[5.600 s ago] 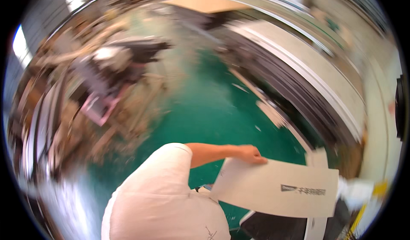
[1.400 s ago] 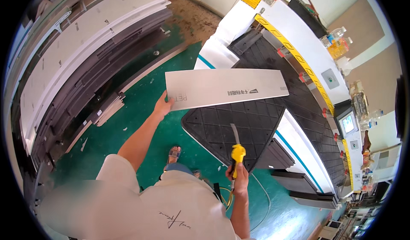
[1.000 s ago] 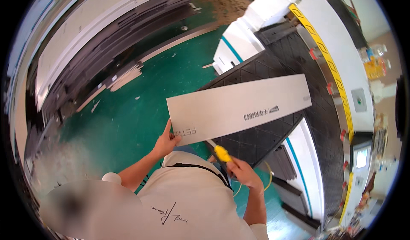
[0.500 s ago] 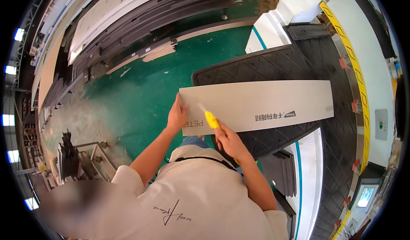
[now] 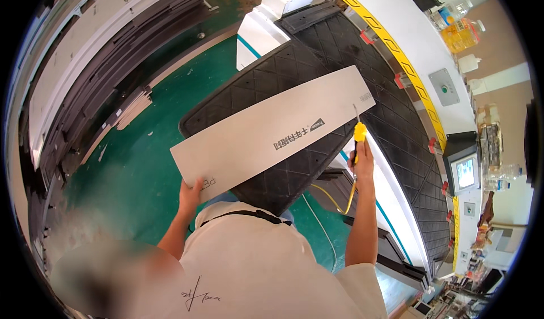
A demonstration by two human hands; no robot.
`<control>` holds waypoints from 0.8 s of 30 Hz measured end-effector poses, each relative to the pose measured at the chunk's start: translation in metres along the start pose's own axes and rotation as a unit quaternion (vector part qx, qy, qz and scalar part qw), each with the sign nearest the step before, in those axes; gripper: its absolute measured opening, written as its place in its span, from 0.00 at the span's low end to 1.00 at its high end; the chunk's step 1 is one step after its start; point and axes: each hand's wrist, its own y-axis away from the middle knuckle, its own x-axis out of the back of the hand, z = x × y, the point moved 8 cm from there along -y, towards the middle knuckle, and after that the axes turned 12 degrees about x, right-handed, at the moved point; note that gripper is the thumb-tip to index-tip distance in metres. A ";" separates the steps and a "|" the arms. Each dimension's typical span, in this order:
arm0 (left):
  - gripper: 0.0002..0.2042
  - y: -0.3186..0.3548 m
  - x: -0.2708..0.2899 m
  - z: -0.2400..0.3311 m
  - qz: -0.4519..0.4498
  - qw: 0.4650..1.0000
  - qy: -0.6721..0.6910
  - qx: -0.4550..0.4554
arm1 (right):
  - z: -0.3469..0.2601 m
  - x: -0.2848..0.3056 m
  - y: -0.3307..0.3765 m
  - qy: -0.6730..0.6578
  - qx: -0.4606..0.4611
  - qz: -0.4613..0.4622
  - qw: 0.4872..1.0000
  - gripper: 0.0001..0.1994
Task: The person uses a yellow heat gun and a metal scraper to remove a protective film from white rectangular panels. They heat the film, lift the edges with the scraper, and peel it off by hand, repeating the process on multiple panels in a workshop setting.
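Left hand (image 5: 190, 193) is gripping the near short end of a long grey-white board (image 5: 272, 132), thumb on top, fingers wrapped under the edge. Board is running diagonally up and away from that hand toward the right hand, printed face up, roughly level, held clear of the floor.

Right hand (image 5: 362, 160) is closed around a yellow-handled utility knife (image 5: 358, 133), arm stretched forward. Blade is pointing up and away from the hand, tip sitting at the far right edge of the board; can't tell whether it is actually touching the edge. A yellow cord (image 5: 340, 197) is hanging from the knife hand down toward the body.

Hands are well apart, one at each end of the board.

Under the board, between the two hands, a black diamond-patterned mat (image 5: 266, 86) is lying tilted. Beyond the right hand a second black patterned surface (image 5: 391, 109) is lying on a machine bed, with a yellow-and-black striped edge (image 5: 396, 52) further out. Right of the knife hand: a small screen (image 5: 466, 171) on a grey panel. Left of the left hand: green floor (image 5: 130, 166), then stacked dark and white sheets (image 5: 96, 75) along the far side.
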 end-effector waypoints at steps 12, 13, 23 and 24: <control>0.20 0.022 0.070 -0.029 -0.198 0.973 -0.075 0.097 | -0.012 0.021 0.099 0.204 -0.082 -0.319 0.922 0.20; 0.21 0.023 0.086 -0.022 -0.200 0.970 -0.095 0.100 | -0.020 0.043 0.087 0.156 -0.084 -0.176 0.968 0.19; 0.41 0.002 0.189 0.047 0.140 0.916 -0.345 -0.153 | 0.003 0.026 0.097 0.161 -0.102 -0.315 0.930 0.19; 0.44 0.016 0.173 0.066 0.218 0.849 -0.409 -0.254 | 0.018 0.033 0.087 0.137 -0.106 -0.290 0.941 0.19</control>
